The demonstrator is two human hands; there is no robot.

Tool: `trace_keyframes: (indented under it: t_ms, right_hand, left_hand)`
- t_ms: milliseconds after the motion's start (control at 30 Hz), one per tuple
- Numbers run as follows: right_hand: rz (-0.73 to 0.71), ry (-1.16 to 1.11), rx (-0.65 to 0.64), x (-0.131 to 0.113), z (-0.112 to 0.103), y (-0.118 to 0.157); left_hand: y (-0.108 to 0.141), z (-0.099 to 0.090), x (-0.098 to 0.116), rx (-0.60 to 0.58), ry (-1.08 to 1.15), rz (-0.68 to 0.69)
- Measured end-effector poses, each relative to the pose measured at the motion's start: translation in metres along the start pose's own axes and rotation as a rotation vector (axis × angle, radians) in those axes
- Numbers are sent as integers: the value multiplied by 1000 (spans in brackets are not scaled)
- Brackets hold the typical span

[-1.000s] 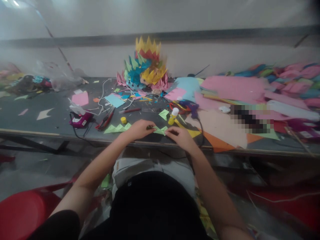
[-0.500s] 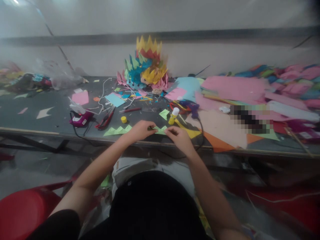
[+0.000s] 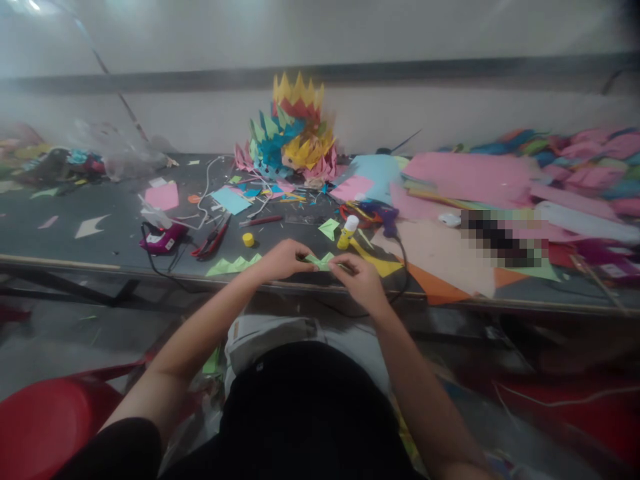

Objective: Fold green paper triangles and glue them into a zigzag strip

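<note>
1. Barely anything had moved since the earlier frame; left hand (image 3: 286, 259) and right hand (image 3: 361, 270) kept their places.
2. Toothed green paper strip (image 3: 230, 266) lay along the table (image 3: 50, 240) edge, seemingly running on behind the left hand.
3. Left fingers, nearly closed, pinched its folds.
4. Right thumb and finger pinched its right end.
5. It looked light, springy, easily creased: best held by its layered folds.

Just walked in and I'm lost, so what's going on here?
A person's left hand and right hand pinch a pale green folded-paper piece at the front of a dark, flat table. A pale green zigzag paper strip lies to its left; the left hand hides whether they join. A yellow-and-white cylindrical glue stick is just beyond the right hand.
</note>
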State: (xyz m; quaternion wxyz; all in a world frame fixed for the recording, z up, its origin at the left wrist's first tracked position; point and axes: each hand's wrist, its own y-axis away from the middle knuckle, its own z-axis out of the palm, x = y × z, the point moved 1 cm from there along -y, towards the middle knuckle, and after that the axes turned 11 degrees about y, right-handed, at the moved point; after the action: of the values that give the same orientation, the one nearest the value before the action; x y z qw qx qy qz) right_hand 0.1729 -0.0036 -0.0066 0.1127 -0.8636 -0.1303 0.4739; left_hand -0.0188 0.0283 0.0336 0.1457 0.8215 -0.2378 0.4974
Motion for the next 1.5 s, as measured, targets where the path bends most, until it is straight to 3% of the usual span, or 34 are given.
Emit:
trace_keyframes:
  t_ms: [133, 467, 800, 1167, 1500]
  right_hand:
    - [48, -130, 65, -2, 2, 2]
    - [221, -500, 53, -8, 20, 8]
    - [157, -252, 129, -13, 21, 11]
    - [138, -228, 112, -20, 20, 18]
    - [215, -330, 116, -23, 30, 23]
  left_hand:
    - [2, -1, 3, 7, -14, 15]
    - [3, 3, 3, 59, -118, 150]
    - [8, 4, 4, 36, -157, 156]
    - [18, 4, 11, 14, -148, 140]
    - [19, -5, 30, -98, -460, 202]
